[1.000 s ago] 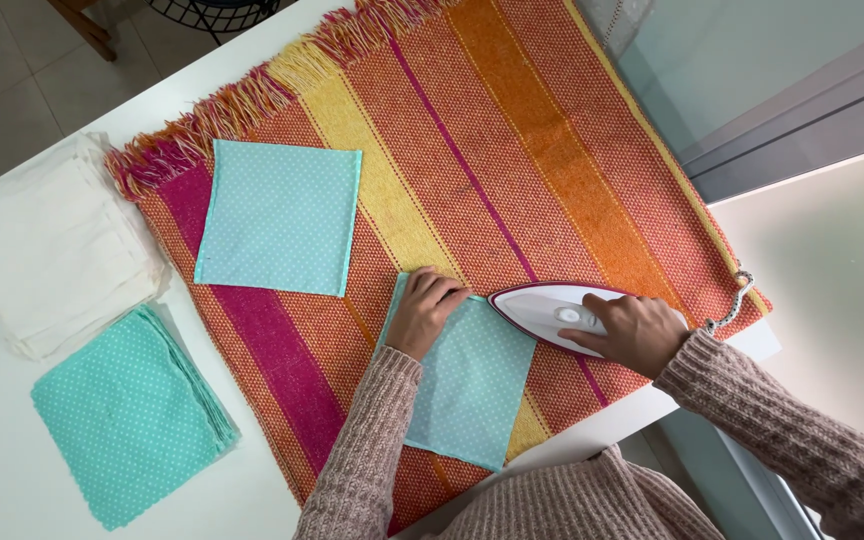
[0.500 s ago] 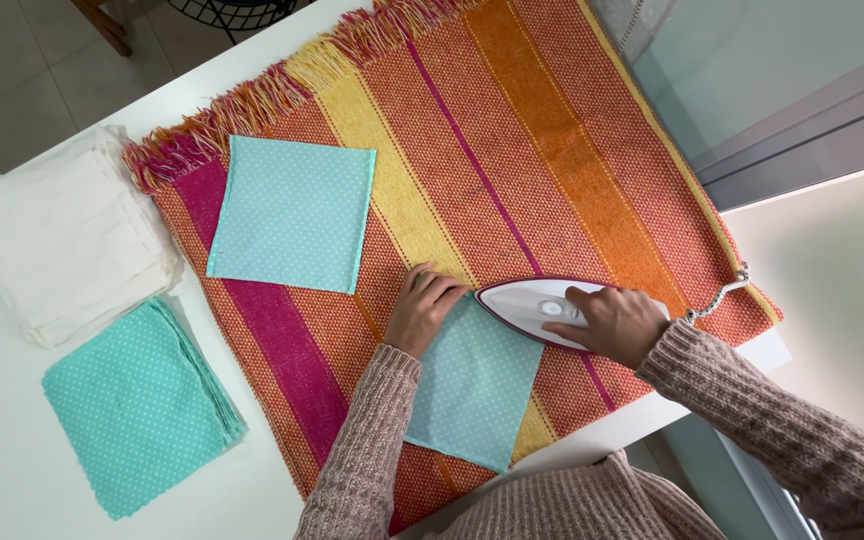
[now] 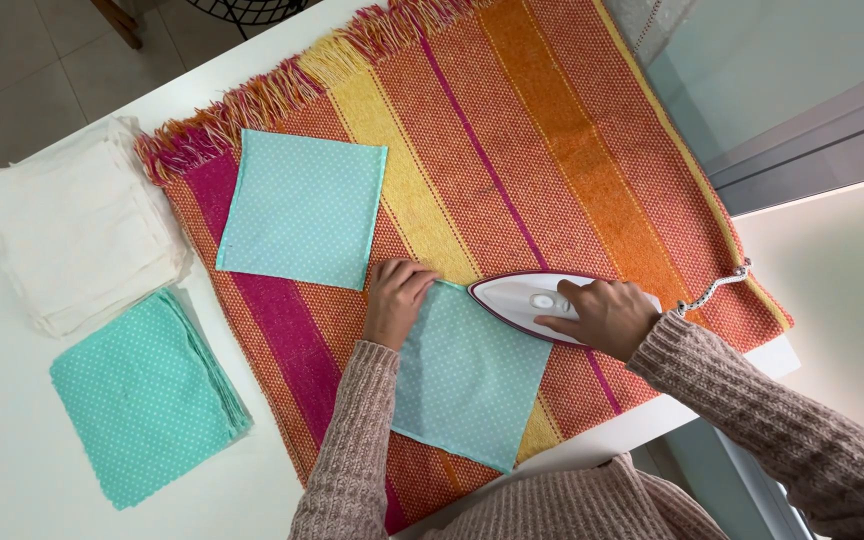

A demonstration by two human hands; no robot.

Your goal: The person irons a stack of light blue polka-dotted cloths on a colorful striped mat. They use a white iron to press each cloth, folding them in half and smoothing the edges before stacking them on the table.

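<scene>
White worktop (image 3: pixel 12 470) sits under everything, with a striped woven rug (image 3: pixel 552 130) in orange, yellow and pink spread over it as a soft pad.

Your right hand (image 3: pixel 607 318) is wrapped shut around the handle of the white iron (image 3: pixel 527 298). The iron lies flat, with its pointed tip at the top right edge of the pale blue dotted cloth (image 3: pixel 467 385), which rests on the rug right in front of you. Your left hand (image 3: pixel 395 300) lies on the top left corner of that cloth with the fingers curled down, pinning it, not gripping it.

To do this well, keep your left hand pressing the corner so the cloth cannot slide or bunch. Slide the iron slowly and flat, tip first, from the held side toward the free side. Keep your left fingers well away from the hot tip; they are near it now. Do not let the iron sit in one spot. The cord end looks like it trails off to the right, but it is hard to see, so mind it does not drag.

Another pale blue square (image 3: pixel 302 208) lies flat farther up the rug. A stack of teal dotted cloths (image 3: pixel 142 395) and a stack of white cloths (image 3: pixel 77 225) wait on the worktop to your left.
</scene>
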